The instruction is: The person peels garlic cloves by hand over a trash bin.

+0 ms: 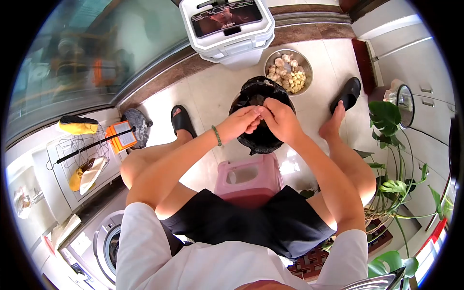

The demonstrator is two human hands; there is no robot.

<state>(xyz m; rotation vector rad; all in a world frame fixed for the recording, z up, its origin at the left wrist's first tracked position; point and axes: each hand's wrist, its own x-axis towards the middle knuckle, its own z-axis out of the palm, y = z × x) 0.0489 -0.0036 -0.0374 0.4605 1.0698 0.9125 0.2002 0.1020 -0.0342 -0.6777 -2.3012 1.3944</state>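
Observation:
Above a bin lined with a black bag [261,137], my two hands meet with their fingertips pressed together. My left hand [240,123], below a green beaded bracelet [216,136], is closed in a pinch. Against it, my right hand [282,121] is closed too, thumb and fingers curled in. Whatever sits between the fingertips is too small and covered to make out. Just beyond the bin, a metal bowl [309,68] holds whole garlic bulbs [279,72] on one side and peeled garlic cloves [296,82] on the other.
A white lidded container [237,48] with a phone [226,18] on top stands ahead. Between my legs is a pink plastic stool [249,176]. Leafy plants [386,118] and white cabinets [420,72] are at right; a wire rack [79,145] and a washing machine [108,241] at left.

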